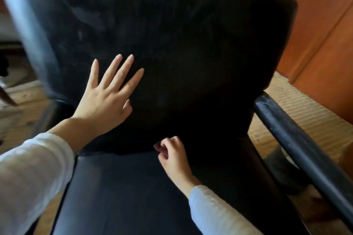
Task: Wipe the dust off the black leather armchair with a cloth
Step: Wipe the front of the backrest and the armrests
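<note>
1. the black leather armchair (181, 30) fills most of the view, its backrest rising far and centre and its smooth seat (124, 192) lying near, between the two arms.
2. pale dusty smears (89, 15) streak the far left part of the backrest; the middle and right of it look matte and very dark.
3. the chair stands on a light wooden floor (23, 114), seen at the left.
4. a beige woven mat (305, 108) lies on the right, past the chair's rounded black armrest (298, 145), which carries grey dust specks.
5. reddish-brown wooden panelling (321, 30) closes the room at the far right.
6. the left hand (103, 101) lies flat on the lower left of the backrest, its fingers (122, 70) straight and spread apart, in a white sleeve (28, 177).
7. the right hand (172, 156), in a pale sleeve (215, 210), sits at the lower edge of the backrest where it meets the seat, fingers curled inward with the tips close together.
8. whether those fingertips pinch anything cannot be told (the material there is as dark as the chair).
9. the dark edge beside them could be cloth or leather; i cannot tell which.
10. the chair's left side (24, 30) is blurred, and its top and base are cut off by the frame.
</note>
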The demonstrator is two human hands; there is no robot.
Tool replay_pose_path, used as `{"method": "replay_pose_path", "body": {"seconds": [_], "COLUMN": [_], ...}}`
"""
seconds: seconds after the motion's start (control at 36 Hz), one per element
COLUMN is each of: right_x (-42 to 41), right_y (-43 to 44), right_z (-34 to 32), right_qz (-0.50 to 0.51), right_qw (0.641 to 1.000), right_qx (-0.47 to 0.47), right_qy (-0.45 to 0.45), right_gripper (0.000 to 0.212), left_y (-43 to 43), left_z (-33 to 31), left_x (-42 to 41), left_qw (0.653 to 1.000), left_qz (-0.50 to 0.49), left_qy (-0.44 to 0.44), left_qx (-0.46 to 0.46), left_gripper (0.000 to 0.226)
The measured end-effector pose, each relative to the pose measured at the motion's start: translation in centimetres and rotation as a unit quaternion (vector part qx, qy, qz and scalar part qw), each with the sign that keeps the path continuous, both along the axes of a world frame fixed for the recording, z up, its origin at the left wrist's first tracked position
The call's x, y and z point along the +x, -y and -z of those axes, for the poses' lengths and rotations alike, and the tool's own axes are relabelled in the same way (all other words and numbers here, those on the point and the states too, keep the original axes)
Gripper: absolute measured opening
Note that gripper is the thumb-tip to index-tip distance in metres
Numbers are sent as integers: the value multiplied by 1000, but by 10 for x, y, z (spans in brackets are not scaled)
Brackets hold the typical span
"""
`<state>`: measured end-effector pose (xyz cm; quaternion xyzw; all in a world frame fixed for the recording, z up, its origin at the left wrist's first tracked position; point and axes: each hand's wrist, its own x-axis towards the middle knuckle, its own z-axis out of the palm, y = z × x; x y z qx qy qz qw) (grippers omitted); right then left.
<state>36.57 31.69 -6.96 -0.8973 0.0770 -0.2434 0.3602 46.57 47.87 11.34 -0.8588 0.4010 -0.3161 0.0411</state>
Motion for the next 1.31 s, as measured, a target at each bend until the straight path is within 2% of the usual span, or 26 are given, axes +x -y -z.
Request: {"method": "replay_pose_path", "body": {"seconds": [0.08,0.22,0.31,0.36,0.47,0.61,0.75,0.89,1.03,1.08,1.19,1.31], "right_x": [-7,-20,-32,-41,-61,-84,-94,-92,-79,-70,-44,-7], "right_y": [-16,-55,-81,-96,-122,-132,-136,-127,-100,-89,-74,-66], "right_z": [5,3,-9,-17,-32,-57,-78,-87,-92,-86,-64,-33], "right_qz": [-12,-10,-2,-3,3,39,112,189,265,284,316,330], "right_qw": [1000,998,992,985,974,980,952,853,795,788,799,813], "right_qx": [-8,34,108,148,208,190,284,485,545,547,510,479], "right_qy": [-26,-59,-59,-86,-90,-47,-27,-46,-28,-7,28,9], "right_gripper": [20,20,28,31,8,6,14,18,22,22,19,26], "left_y": [-37,-98,-131,-152,-183,-198,-196,-175,-166,-166,-165,-164], "left_z": [4,19,26,28,22,17,17,19,24,29,37,42], "left_x": [-9,-33,-52,-66,-102,-142,-171,-188,-177,-167,-143,-119], "left_qw": [999,987,971,955,914,864,893,906,911,914,916,914], "left_qz": [-34,-104,-162,-207,-276,-319,-260,-201,-185,-178,-157,-153], "left_qy": [-38,-122,-167,-202,-289,-386,-368,-371,-368,-364,-368,-372], "left_qx": [5,-30,-51,-61,-68,-50,-28,12,29,22,-22,-53], "left_gripper": [72,70,69,74,71,71,71,71,70,69,65,65]}}
